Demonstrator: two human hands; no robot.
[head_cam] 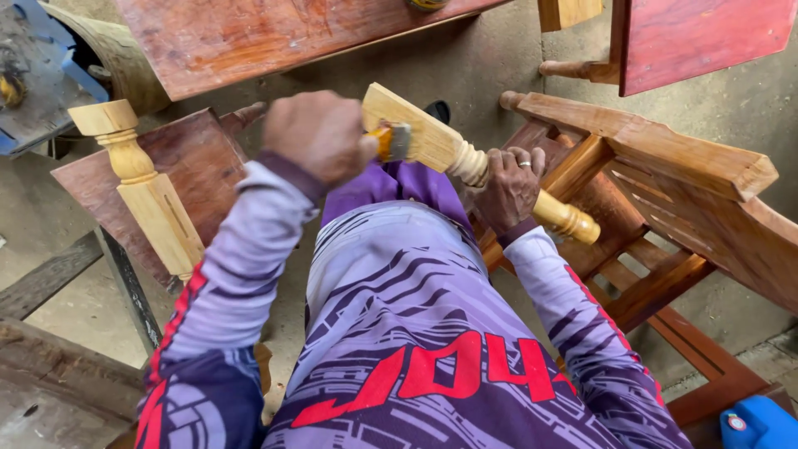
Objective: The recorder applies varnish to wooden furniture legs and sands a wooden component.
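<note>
My left hand (320,137) sits just above the middle of the frame, curled into a tight fist around a small paintbrush with an orange handle and a metal ferrule (392,141); only the handle end and ferrule show past my knuckles, and the bristles press against the square end of a pale, lathe-turned wooden leg (432,140). My right hand (509,189), a ring on one finger, is just right of centre, its fingers wrapped around the ribbed, rounded section of that same leg, so it is closed on the wood. The leg runs slantwise from the upper middle of the frame down to the right, its knobbed tip sticking out past my right wrist, and it is held up over my lap rather than lying on anything

Both of my arms are in purple patterned sleeves with red markings (241,283), filling the lower half of the frame. To the left, a second pale turned leg (145,187) lies across a reddish-brown wooden panel (195,162). On the right stands a reddish wooden chair frame with slats (665,208), touching or nearly touching my right forearm. Along the top edge runs a large red-brown varnished board (249,37), and another red board (698,37) is in the upper right corner. A blue plastic object (761,424) peeks in at the lower right corner, over a grey concrete floor (58,216)
</note>
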